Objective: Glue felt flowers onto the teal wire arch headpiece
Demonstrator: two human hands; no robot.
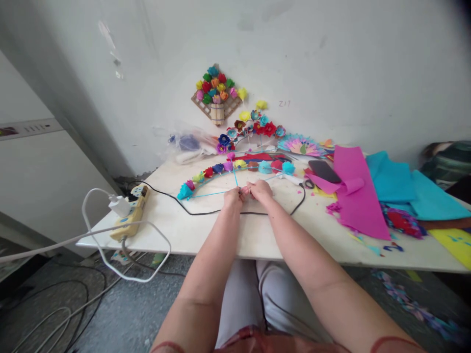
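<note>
A curved row of paper flowers (218, 168) in several colours lies on the table in front of me, its ends joined by a thin blue cord (206, 195). From the arc, a short blue strip (235, 177) runs down to my fingers. My left hand (234, 197) is closed, pinching the blue cord near its middle. Right beside it, my right hand (259, 190) is also closed at the cord, fingertips close to those of the left. Exactly what lies between the fingertips is hidden.
A black cable (206, 214) crosses the table behind my wrists, near a white glue gun (292, 180). A power strip (128, 223) sits left. To the right lie a phone (324, 171), pink paper (358, 196) and blue paper (392, 176). Finished flowers (268, 129) stand against the wall.
</note>
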